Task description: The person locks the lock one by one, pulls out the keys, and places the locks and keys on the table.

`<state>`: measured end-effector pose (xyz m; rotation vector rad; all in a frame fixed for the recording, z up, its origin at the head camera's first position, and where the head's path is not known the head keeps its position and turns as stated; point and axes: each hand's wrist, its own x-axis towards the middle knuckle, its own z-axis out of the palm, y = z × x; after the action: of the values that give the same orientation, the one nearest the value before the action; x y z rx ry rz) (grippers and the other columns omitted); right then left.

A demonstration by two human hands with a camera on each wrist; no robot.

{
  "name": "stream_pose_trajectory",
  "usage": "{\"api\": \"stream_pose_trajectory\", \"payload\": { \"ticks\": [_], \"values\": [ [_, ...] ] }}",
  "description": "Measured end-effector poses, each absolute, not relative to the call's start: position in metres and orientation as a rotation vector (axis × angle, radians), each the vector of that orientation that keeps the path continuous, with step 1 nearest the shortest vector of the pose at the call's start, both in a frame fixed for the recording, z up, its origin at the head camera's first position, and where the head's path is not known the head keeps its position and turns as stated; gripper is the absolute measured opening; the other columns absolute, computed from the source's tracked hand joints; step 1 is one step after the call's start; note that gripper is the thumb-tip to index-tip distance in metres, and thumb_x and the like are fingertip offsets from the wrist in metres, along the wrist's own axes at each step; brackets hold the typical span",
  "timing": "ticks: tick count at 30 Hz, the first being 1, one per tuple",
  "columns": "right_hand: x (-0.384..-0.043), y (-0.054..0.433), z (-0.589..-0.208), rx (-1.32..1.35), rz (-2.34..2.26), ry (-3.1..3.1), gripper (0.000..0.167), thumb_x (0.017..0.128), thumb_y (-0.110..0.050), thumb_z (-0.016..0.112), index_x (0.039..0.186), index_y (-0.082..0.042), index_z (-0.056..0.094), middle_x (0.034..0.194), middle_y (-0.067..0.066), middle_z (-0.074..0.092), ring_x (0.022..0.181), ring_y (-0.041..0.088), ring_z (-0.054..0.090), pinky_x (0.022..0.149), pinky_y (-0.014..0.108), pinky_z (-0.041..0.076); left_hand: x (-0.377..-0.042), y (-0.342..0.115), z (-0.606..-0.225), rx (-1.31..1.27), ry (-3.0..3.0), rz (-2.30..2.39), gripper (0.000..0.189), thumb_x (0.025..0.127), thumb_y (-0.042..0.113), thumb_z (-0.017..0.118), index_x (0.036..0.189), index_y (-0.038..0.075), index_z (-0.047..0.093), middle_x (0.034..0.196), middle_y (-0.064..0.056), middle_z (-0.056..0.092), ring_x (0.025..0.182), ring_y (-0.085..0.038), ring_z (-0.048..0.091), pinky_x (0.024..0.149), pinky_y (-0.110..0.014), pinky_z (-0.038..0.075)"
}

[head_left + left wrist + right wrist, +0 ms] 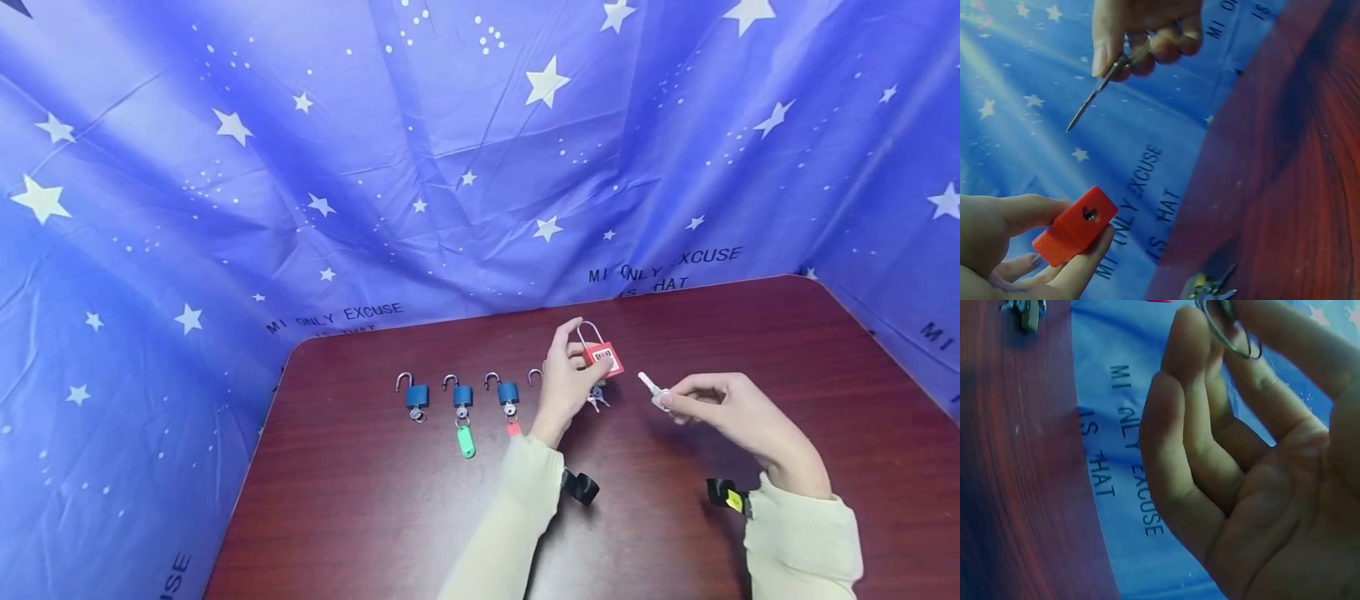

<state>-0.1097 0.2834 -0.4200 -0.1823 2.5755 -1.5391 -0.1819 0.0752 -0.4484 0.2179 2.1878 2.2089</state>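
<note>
Padlock, red point(609, 360), sits up off the table point(637, 517) in the left hand point(568, 382), thumb and fingers gripping opposite sides, shackle point(589, 322) uppermost. From my distant seat I see its keyhole point(1089, 214) uncovered in the left wrist view. The right hand point(738, 421) pinches a key point(648, 384), blade toward the padlock but apart from it, the other fingers curled.

I judge the red body light and hard, its smooth faces a little slippery; the ribbed end should give better purchase. I would hold it by the sides, clear of keyhole and shackle. The key looks thin and stiff, so I would grip its head and avoid bending the blade sideways. Blue padlocks point(462, 395) with open shackles lie in a row to the left.
</note>
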Motion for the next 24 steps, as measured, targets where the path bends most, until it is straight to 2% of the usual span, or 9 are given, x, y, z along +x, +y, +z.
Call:
{"api": "stream_pose_trajectory", "payload": {
  "ticks": [6, 10, 17, 24],
  "values": [
    [-0.109, 0.292, -0.425, -0.169, -1.35, 2.68, 0.018, 0.092, -0.018, 0.07, 0.091, 0.0, 0.074, 0.071, -0.003, 0.068, 0.065, 0.006, 0.06, 0.059, 0.023, 0.045, -0.187, 0.09, -0.456, 0.209, 2.435, 1.938, 0.07, 0.076, -0.002, 0.08, 0.138, 0.015, 0.051, 0.098, -0.005, 0.074, 0.074, -0.006, 0.067, 0.062, -0.015, 0.053],
    [-0.113, 0.291, -0.43, -0.089, -1.095, 2.798, 0.019, 0.091, -0.024, 0.07, 0.083, -0.007, 0.076, 0.068, -0.004, 0.067, 0.065, 0.006, 0.056, 0.061, 0.025, 0.042, -0.19, 0.099, -0.456, 0.224, 2.567, 1.763, 0.068, 0.076, 0.0, 0.081, 0.137, 0.013, 0.052, 0.095, -0.005, 0.071, 0.074, -0.006, 0.061, 0.058, -0.015, 0.051],
    [-0.118, 0.284, -0.436, 0.039, -0.88, 2.774, 0.019, 0.087, -0.026, 0.071, 0.075, -0.012, 0.075, 0.066, -0.004, 0.069, 0.066, 0.009, 0.059, 0.062, 0.032, 0.042, -0.196, 0.116, -0.457, 0.243, 2.781, 1.436, 0.069, 0.071, 0.005, 0.086, 0.131, 0.014, 0.055, 0.091, -0.001, 0.067, 0.087, -0.012, 0.059, 0.08, -0.02, 0.047],
    [-0.12, 0.277, -0.441, 0.128, -0.83, 2.724, 0.017, 0.085, -0.024, 0.072, 0.071, -0.014, 0.073, 0.067, -0.003, 0.07, 0.065, 0.011, 0.058, 0.059, 0.034, 0.04, -0.194, 0.137, -0.465, 0.155, 2.802, 1.334, 0.071, 0.068, 0.006, 0.088, 0.13, 0.018, 0.056, 0.107, -0.006, 0.062, 0.099, -0.015, 0.059, 0.085, -0.023, 0.05]
  ]
}}
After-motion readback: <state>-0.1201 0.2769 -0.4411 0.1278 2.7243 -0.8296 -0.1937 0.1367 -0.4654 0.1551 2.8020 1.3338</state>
